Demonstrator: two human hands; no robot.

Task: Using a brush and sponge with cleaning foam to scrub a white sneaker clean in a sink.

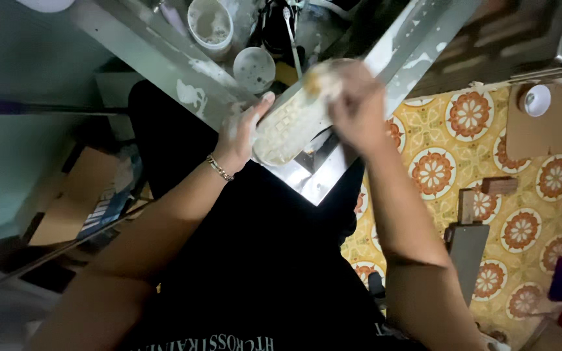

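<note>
My left hand (239, 133) grips the pale ribbed rubber shoe sole (287, 127) at its heel; right hand (352, 107) clenched w/ a yellowish sponge (317, 79) on the toe end.

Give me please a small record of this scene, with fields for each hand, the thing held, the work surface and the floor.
left hand: left hand grips the pale shoe sole at its near end; a bracelet is on the wrist
right hand: right hand presses a small yellowish pad on the sole's far end
thing held: long, cream, with a patterned tread facing up
work surface: metal bench corner, smeared with white
on the bench: two round pots
floor: yellow floor with orange flower pattern
</note>
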